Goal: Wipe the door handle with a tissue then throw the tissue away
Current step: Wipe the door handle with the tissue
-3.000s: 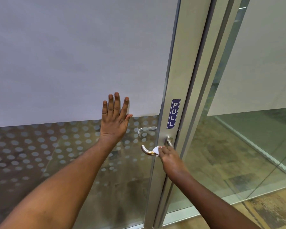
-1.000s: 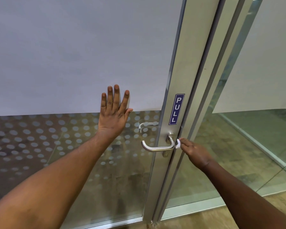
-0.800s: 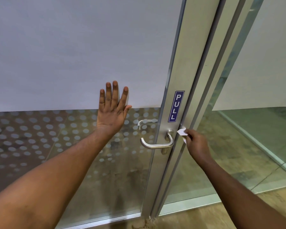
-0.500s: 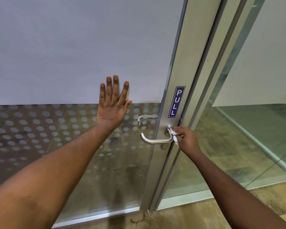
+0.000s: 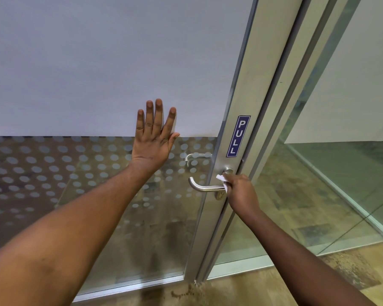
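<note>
A silver lever door handle (image 5: 202,187) juts from the metal door frame (image 5: 248,89), below a blue PULL sticker (image 5: 238,136). My right hand (image 5: 241,191) is closed around the handle's right end, near its round base, with a white tissue (image 5: 221,178) pressed between fingers and metal. Only a small crumpled corner of the tissue shows. My left hand (image 5: 154,138) lies flat on the glass door (image 5: 75,85), fingers spread, left of the handle.
The door's upper glass is frosted white and the lower band has a dot pattern. A second handle (image 5: 195,156) shows through the glass on the far side. A fixed glass panel (image 5: 341,173) stands to the right. Wood-look floor (image 5: 252,290) runs below.
My right hand moved from the frame edge right of the handle back onto the handle's right end, with the tissue against it. My left hand stayed flat on the glass.
</note>
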`<action>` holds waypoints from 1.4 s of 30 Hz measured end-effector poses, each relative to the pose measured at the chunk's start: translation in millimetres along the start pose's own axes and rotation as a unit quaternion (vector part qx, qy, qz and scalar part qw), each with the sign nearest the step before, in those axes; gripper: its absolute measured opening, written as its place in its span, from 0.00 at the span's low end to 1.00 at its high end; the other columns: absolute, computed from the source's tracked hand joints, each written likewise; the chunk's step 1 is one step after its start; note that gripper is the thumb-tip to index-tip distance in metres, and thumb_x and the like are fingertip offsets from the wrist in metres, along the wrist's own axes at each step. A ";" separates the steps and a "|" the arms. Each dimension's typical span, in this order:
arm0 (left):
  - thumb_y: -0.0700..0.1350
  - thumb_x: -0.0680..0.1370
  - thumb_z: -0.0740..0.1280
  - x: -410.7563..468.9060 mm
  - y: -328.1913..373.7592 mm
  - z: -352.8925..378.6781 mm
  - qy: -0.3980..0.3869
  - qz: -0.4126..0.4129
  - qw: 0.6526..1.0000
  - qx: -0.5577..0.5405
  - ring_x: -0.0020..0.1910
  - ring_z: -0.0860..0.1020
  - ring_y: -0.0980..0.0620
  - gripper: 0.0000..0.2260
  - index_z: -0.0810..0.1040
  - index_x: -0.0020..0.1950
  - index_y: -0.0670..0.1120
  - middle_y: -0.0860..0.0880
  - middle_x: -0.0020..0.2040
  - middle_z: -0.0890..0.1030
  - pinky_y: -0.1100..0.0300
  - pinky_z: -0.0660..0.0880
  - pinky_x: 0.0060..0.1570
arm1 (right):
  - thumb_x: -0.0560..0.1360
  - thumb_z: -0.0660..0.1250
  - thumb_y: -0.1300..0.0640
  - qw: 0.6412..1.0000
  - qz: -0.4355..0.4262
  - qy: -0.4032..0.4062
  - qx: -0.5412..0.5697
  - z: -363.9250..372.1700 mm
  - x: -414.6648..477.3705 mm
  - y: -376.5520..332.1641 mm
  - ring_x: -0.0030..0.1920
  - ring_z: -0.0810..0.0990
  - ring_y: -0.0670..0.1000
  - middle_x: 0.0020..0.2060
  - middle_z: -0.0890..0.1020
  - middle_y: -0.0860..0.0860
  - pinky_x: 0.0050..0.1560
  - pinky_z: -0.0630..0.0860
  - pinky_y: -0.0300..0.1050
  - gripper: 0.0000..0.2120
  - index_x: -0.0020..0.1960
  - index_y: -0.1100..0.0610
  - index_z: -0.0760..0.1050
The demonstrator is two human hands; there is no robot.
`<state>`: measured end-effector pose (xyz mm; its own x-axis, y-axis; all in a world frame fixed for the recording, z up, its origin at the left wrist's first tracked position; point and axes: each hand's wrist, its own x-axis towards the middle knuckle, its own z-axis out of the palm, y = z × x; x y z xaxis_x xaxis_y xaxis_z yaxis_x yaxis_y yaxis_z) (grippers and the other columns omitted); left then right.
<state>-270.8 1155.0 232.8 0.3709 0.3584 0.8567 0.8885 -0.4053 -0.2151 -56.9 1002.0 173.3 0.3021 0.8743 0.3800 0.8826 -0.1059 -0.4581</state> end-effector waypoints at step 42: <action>0.37 0.71 0.66 -36.1 30.0 -41.1 -0.184 0.031 0.915 -0.357 0.55 0.79 0.40 0.14 0.81 0.56 0.41 0.40 0.56 0.80 0.49 0.76 0.55 | 0.74 0.67 0.68 0.915 0.082 -0.080 0.387 25.3 -6.8 -74.2 0.40 0.80 0.41 0.46 0.85 0.57 0.44 0.77 0.38 0.10 0.54 0.62 0.81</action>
<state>-268.7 1095.3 214.6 0.5969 0.5224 0.6089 0.5086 -0.8334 0.2163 -133.5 1015.9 184.4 0.2966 0.9412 0.1617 0.2914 0.0720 -0.9539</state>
